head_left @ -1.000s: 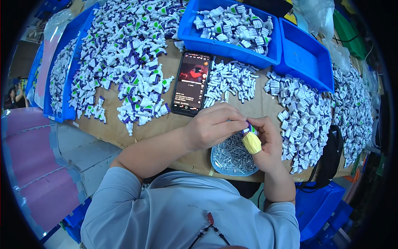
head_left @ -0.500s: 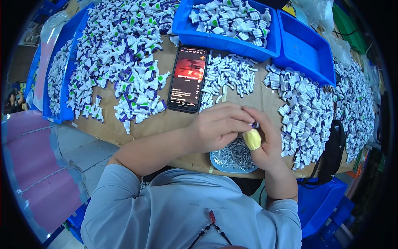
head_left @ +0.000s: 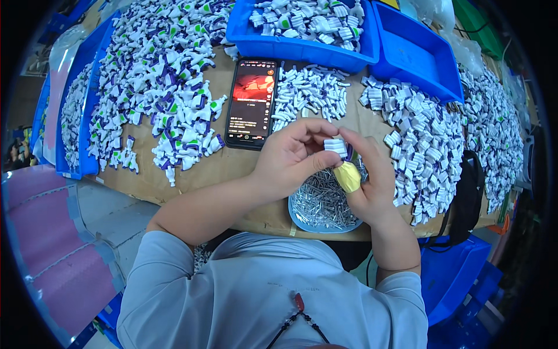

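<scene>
My left hand and my right hand meet over the near part of the table. Between their fingertips is a small white ribbed plastic piece with a purple side. Both hands are closed on it, thumbs against its near side. Yellow wrapping covers my right thumb. Under the hands stands a light blue bowl of loose metal pins. Beyond them lies a pile of short white plastic tubes. Similar ribbed pieces are heaped to the right.
A phone with a lit screen lies left of the tubes. White, purple and green figure-like parts cover the left side. At the back stand a filled blue bin and another blue tray. A black strap or bag hangs at the right edge.
My left hand has turned and opened out a little, so the white ribbed piece now shows between the fingertips. The whole view has shifted slightly.
</scene>
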The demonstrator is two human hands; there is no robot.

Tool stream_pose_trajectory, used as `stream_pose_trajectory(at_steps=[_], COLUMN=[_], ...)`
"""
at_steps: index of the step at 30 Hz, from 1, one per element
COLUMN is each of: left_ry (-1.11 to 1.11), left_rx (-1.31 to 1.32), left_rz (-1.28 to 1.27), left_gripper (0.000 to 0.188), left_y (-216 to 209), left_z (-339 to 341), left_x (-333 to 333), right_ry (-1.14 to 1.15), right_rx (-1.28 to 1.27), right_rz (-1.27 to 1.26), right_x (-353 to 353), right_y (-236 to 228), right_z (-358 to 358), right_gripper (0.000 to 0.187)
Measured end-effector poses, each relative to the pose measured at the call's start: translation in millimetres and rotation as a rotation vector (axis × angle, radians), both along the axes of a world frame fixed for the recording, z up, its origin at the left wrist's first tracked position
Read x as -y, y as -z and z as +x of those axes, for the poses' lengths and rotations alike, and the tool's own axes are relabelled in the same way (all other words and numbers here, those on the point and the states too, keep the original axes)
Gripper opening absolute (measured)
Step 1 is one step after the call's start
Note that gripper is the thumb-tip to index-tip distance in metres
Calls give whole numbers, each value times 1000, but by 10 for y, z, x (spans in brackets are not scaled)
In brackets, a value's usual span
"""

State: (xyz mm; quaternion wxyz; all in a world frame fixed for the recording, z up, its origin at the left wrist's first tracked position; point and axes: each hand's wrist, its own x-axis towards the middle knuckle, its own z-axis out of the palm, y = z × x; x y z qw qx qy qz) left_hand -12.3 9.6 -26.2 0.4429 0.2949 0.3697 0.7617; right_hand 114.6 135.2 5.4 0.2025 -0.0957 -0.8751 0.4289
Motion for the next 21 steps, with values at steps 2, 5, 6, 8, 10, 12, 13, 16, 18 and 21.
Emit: stream_pose_trajectory(at_steps=[2,5,6,8,10,12,13,16,18,21], left_ry=[-7,47,50,129,108,88,78,121,174,393], left_rx=[-3,96,98,-52,-210,-367,-432,-504,-512,-284], left_rz=[9,-25,-24,-95,-116,-137,-114,-58,-25,-93], left_gripper=[31,22,22,20,23,27,28,28,28,30], left_y=[9,-35,-33,-33,-73,-81,-71,-52,-44,-108], left_z=[-9,-52,-65,-108,-146,-175,-189,-207,-203,-170], left_x=[1,-1,-3,5,0,4,12,34,47,80], right_ry=[-87,-67,-65,-109,-100,-89,-68,-116,-185,-185], right_rx=[-48,-39,-37,-69,-54,-39,-74,-144,-180,-318], right_rz=[7,-135,-134,-130,-171,-211,-387,-458,-352,-302], right_x=[-26,10,16,21,35,78,118,98,49,80], right_y=[0,97,118,148,130,127,144,165,164,154], right_z=[4,32,45,35,34,50,63,102,135,62], right_gripper=[44,42,42,40,40,41,44,53,57,53])
